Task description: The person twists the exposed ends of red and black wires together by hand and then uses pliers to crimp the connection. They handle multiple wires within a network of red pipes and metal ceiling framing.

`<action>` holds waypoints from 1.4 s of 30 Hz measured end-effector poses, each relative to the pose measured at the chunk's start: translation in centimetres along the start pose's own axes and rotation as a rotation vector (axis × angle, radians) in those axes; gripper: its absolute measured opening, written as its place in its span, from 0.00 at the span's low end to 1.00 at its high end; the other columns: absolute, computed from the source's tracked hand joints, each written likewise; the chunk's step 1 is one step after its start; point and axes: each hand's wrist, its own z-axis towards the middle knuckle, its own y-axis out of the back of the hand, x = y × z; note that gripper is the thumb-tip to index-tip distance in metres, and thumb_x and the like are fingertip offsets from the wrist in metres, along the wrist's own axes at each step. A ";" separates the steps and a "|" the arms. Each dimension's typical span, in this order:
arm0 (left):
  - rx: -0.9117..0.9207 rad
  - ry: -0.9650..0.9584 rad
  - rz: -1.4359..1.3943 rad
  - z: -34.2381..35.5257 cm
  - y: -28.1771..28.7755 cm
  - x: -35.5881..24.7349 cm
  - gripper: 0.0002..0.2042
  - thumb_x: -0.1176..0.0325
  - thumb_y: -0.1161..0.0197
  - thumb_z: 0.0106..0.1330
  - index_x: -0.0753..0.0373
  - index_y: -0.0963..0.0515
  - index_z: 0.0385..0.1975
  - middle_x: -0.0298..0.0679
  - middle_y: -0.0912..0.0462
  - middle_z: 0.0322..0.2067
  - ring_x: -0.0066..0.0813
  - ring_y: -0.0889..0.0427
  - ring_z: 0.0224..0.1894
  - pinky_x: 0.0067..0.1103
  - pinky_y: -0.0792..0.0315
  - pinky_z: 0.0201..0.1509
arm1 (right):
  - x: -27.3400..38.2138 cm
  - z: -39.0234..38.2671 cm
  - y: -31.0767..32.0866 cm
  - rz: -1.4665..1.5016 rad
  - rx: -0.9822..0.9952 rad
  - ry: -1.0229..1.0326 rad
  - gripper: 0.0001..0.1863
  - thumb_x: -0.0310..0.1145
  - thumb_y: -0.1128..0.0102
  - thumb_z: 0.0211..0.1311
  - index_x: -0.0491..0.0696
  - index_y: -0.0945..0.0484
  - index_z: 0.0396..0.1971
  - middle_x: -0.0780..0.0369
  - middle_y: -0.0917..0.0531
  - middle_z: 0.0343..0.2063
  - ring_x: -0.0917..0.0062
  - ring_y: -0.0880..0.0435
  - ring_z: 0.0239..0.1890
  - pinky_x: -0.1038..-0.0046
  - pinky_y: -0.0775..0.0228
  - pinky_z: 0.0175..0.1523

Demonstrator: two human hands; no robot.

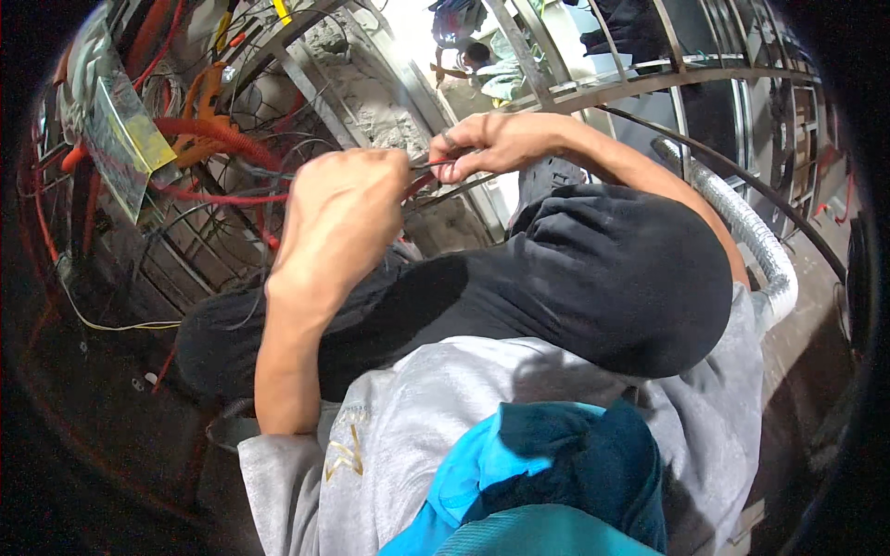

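Observation:
My left hand (pixel 348 199) is closed in a fist, its back facing up, above my dark trouser leg. A thin dark cable (pixel 422 168) runs from it to my right hand (pixel 496 144), which pinches the cable between thumb and fingers. The two hands are a short gap apart. The part of the cable inside my left fist is hidden. A red cable (pixel 222 197) reaches toward the left fist from the left; whether the fist holds it too, I cannot tell.
Tangled wires and an orange corrugated conduit (pixel 222 130) crowd the left, beside a clear plastic sheet (pixel 130 139). Metal framing (pixel 649 85) crosses the top. A silver flexible duct (pixel 756 222) lies at right. Another person (pixel 477 57) is in the bright area beyond.

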 end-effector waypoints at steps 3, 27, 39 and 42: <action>-0.013 -0.079 -0.009 1.8 -4.7 -0.5 0.06 0.73 0.39 0.58 0.65 0.16 0.31 0.50 0.12 0.28 0.40 0.10 0.33 0.32 0.18 0.40 | -0.7 1.1 -0.5 -0.097 -0.001 0.005 0.16 0.39 0.37 0.71 0.42 0.20 0.48 0.58 0.13 0.42 0.73 0.16 0.47 0.68 0.27 0.57; -0.221 0.596 -0.386 -2.8 -5.3 1.6 0.27 0.52 0.33 0.70 0.68 0.27 0.57 0.55 0.15 0.45 0.51 0.14 0.48 0.38 0.23 0.52 | -8.7 4.0 -2.6 0.335 -0.311 0.076 0.14 0.37 0.48 0.81 0.46 0.23 0.57 0.69 0.16 0.45 0.86 0.21 0.49 0.77 0.28 0.57; -0.795 0.556 -0.180 -3.6 -4.9 6.0 0.20 0.66 0.36 0.72 0.68 0.26 0.59 0.59 0.27 0.61 0.55 0.28 0.66 0.37 0.33 0.70 | -7.5 2.2 -1.8 0.252 -0.267 0.002 0.15 0.39 0.50 0.82 0.44 0.24 0.53 0.67 0.16 0.45 0.83 0.20 0.51 0.75 0.29 0.62; -0.637 0.466 -0.592 -4.5 -5.4 7.3 0.07 0.76 0.41 0.71 0.68 0.18 0.43 0.48 0.19 0.54 0.46 0.18 0.55 0.32 0.27 0.60 | -7.7 1.2 -1.7 0.251 -0.289 -0.024 0.15 0.40 0.51 0.81 0.45 0.23 0.52 0.65 0.16 0.45 0.82 0.20 0.53 0.74 0.31 0.63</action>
